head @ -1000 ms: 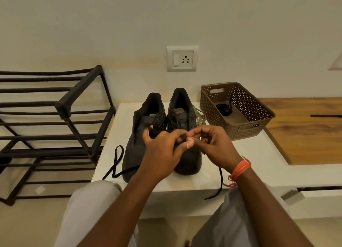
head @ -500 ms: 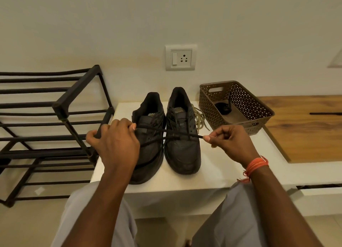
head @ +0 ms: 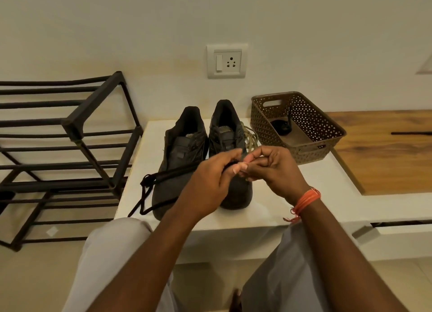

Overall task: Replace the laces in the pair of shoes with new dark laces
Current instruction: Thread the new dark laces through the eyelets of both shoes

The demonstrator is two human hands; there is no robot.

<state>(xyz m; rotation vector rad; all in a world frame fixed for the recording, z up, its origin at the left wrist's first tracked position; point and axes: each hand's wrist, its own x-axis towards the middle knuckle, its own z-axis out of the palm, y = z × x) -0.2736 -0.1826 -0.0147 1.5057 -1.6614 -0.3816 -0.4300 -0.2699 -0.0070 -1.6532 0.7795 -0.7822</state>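
Fingers (head: 236, 169) of both hands meet above the toe of the right shoe (head: 230, 148). The left hand (head: 210, 183) curls around the dark lace (head: 168, 172); the right hand (head: 273, 166) pinches at the same spot, though the lace between its fingertips is hidden.

Progress, as judged: the right shoe shows dark lacing across its tongue, while the left shoe (head: 180, 152) shows none clearly. The lace trails left over that shoe and hangs in a tangle past the white ledge (head: 268, 209). Pale old laces (head: 251, 137) lie behind the right shoe, so removal appears done; threading remains.

Clearances: the ledge front edge lies just beside both toes. The metal shoe rack (head: 77, 134) stands near the left side, the perforated basket (head: 301, 148) near the right. Open room is toward the person.
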